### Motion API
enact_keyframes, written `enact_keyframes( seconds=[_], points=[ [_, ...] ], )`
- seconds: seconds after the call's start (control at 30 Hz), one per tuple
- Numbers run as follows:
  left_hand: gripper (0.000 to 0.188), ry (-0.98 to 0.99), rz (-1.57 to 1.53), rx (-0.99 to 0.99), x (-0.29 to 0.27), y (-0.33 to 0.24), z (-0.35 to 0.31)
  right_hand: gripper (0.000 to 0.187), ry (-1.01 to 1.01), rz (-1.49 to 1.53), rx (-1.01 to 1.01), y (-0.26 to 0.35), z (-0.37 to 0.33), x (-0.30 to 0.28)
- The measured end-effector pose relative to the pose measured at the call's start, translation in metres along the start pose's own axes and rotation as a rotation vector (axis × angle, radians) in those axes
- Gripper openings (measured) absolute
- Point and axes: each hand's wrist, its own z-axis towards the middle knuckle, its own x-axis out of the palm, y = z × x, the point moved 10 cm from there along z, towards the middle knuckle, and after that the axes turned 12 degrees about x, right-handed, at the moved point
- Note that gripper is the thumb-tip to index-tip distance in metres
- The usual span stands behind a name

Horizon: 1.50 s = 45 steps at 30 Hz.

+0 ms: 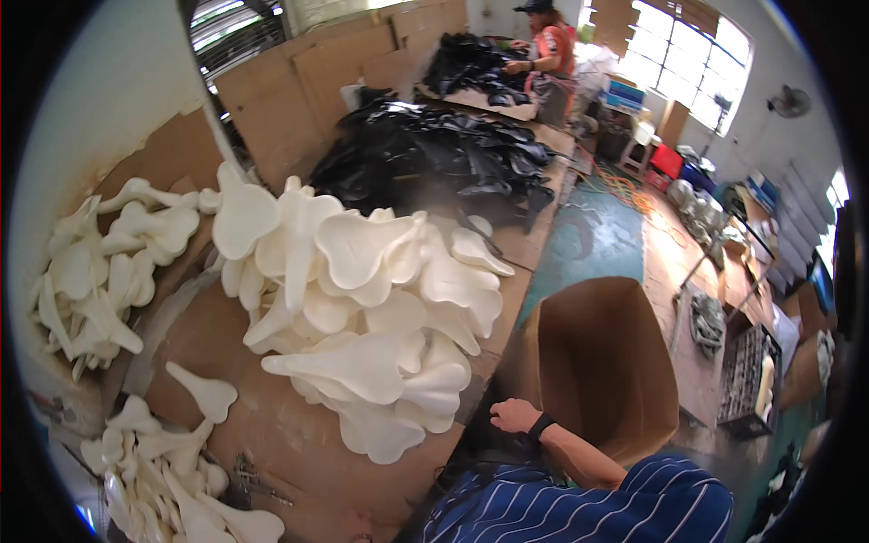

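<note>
The grip of the right hand [514,415] is curled, fingers drawn in; whether anything sits inside it I cannot tell. A dark wristband [540,426] circles that wrist, just beside the near left side of a tall brown carton [579,362]. The left hand [358,524] shows only as a blur at the lower edge, over the bench [281,434], and its grip cannot be read.

The carton stands open, its mouth facing up and its inner walls in shadow (part of its depth is hidden from this angle). Farther right, a black crate [746,425] holds grey, slatted-looking contents and a pale piece by its right side.

Smooth cream pieces [367,353] lie in a big heap on the cardboard-topped bench, left of the carton, with two smaller groups farther left. The heap's right side comes near the bench's right edge. Beyond that edge a strip of green floor [588,244] runs away past the carton. Black pieces [434,163] cover the bench's far part, where a co-worker [554,54] reaches over more of them.
</note>
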Motion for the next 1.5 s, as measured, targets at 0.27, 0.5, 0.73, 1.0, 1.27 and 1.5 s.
enact_keyframes(
  seconds=[0.27, 0.5, 0.73, 1.0, 1.27, 1.5],
  points=[
    [0.041, 0.025, 0.019, -0.034, -0.037, -0.010, -0.058, 0.033, 0.061, 0.016, 0.230, -0.046, -0.027, -0.013],
    [0.048, -0.045, 0.081, -0.126, -0.053, -0.046, -0.079, 0.030, -0.276, 0.199, 0.211, -0.073, 0.102, -0.114],
    [0.049, -0.111, 0.043, -0.348, -0.006, -0.072, -0.113, 0.042, -0.682, 0.284, 0.078, -0.072, 0.256, -0.246],
    [0.037, -0.406, -0.309, -0.293, 0.005, -0.144, -0.145, 0.023, -0.574, -0.020, -0.064, -0.066, 0.385, -0.263],
    [0.037, -0.519, -0.332, -0.336, -0.012, -0.149, -0.134, 0.033, -0.807, 0.408, -0.279, -0.018, 0.268, -0.360],
    [0.028, -0.707, -0.266, -0.172, -0.167, -0.251, -0.077, 0.042, -0.762, 0.377, -0.771, 0.100, 0.068, -0.395]
  ],
)
